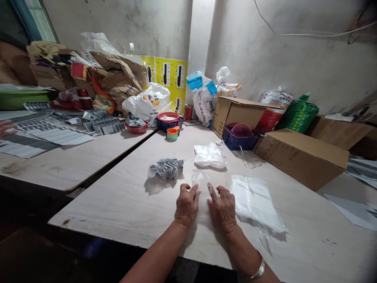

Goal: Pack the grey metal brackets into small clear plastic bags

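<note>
A grey bundle [165, 168] lies on the bench [118, 204], beyond and to the left of the left hand [187, 204]. That hand rests palm down and open, fingertips on a clear bag [202, 180]. The bag lies flat just ahead, between both hands, its long axis pointing away from the person. The right hand [222, 208] is equally near and also flat, gripping nothing. A stack of bags [255, 200] crowds its right side; there is open room leftward.

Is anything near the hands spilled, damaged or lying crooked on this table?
Nothing is spilled. The bag stack beside the right hand lies crooked, one loose bag trailing toward the edge. The table has a small dark mark at its front-left edge.
</note>
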Motion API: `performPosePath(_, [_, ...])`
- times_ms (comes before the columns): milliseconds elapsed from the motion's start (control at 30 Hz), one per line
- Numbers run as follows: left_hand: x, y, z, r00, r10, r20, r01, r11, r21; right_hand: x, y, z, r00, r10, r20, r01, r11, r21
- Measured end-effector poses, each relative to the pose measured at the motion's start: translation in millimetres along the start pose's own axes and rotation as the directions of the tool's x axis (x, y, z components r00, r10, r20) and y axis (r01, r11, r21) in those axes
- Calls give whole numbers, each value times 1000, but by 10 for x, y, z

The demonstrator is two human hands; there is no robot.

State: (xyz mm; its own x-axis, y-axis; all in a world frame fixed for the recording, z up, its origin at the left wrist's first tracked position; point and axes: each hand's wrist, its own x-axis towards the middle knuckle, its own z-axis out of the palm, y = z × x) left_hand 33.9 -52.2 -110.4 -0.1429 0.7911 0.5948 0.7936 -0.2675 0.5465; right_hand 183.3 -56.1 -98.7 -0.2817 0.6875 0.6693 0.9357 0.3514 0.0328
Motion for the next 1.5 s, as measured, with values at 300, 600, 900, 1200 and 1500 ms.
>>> performPosePath(300, [21, 54, -61, 988, -94, 120, 82, 991, 107, 12, 15, -5, 999, -36, -14, 37, 997, 70])
performPosePath(600, [50, 58, -47, 989, -131, 70, 119, 981, 152, 3, 88, -18, 963, -183, -198, 226, 949, 220])
performPosePath(900, [64, 26, -34, 988, -146, 46, 140, 984, 112, -6, 110, -32, 968, -177, -179, 209, 962, 176])
performPosePath(1200, [47, 20, -32, 992, -130, 9, 128, 989, 79, -34, 147, 54, 975, -189, -118, 204, 971, 129])
performPosePath(1500, [21, 37, -83, 993, -117, 30, 114, 990, 86, -21, 134, -8, 980, -180, -81, 195, 949, 249])
